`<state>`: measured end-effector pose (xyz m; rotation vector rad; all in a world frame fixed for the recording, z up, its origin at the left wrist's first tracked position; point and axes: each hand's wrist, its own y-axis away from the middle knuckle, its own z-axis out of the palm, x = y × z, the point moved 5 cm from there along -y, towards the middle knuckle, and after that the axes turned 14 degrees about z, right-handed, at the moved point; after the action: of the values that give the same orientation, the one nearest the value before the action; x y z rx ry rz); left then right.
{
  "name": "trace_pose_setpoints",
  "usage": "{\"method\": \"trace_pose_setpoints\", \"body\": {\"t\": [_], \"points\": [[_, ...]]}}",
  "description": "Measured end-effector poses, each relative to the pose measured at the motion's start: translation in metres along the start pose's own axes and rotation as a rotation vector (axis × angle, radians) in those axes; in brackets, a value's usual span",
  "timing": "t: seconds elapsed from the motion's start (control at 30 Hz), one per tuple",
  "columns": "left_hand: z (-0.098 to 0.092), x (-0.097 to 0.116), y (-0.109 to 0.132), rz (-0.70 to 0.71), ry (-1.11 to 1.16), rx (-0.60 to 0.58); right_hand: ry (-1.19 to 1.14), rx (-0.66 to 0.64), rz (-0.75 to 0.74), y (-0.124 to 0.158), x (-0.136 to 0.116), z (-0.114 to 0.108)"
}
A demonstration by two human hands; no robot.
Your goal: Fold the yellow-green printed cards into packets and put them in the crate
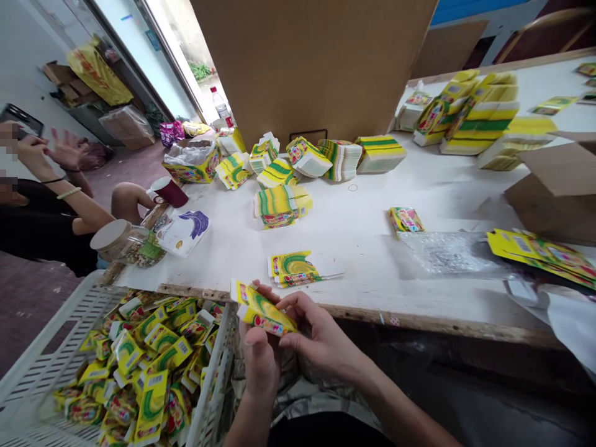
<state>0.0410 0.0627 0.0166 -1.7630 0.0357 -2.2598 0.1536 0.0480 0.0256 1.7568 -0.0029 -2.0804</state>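
A small yellow and green carton [263,310] with white end flaps spread at its left end is held between my two hands, just off the table's front edge. My left hand [261,354] supports it from below and behind, its thumb in front. My right hand [314,329] closes its fingers and thumb on the carton's right end. Just beyond my hands, a flattened carton [293,267] lies on the white table [363,267]. A stack of flat cartons [279,206] stands farther back.
Left of my hands, a white crate [218,372] holds many cartons. Carton bundles [382,154] line a cardboard panel [311,62]. A jar [135,242] and red mug [170,191] stand left. Plastic bags [442,251] lie right. Another person [41,217] is at the left.
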Motion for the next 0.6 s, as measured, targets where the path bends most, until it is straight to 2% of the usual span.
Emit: {"method": "trace_pose_setpoints", "body": {"t": [0.1,0.2,0.3,0.43,0.6], "points": [[0.002,-0.009,-0.001,-0.143,0.252,0.044,-0.027,0.041,-0.052,-0.002,-0.005,-0.013],[0.002,-0.019,-0.002,-0.228,0.256,0.045,-0.038,0.036,-0.046,-0.003,-0.005,-0.017],[-0.002,-0.025,0.000,-0.205,0.217,0.089,-0.030,0.091,-0.056,-0.005,0.000,-0.020],[-0.005,-0.023,0.000,-0.195,0.206,0.094,0.158,0.233,-0.077,-0.007,0.002,-0.027],[-0.023,-0.013,-0.013,-0.043,0.119,0.162,0.351,0.160,-0.124,-0.003,-0.012,-0.027]]}}
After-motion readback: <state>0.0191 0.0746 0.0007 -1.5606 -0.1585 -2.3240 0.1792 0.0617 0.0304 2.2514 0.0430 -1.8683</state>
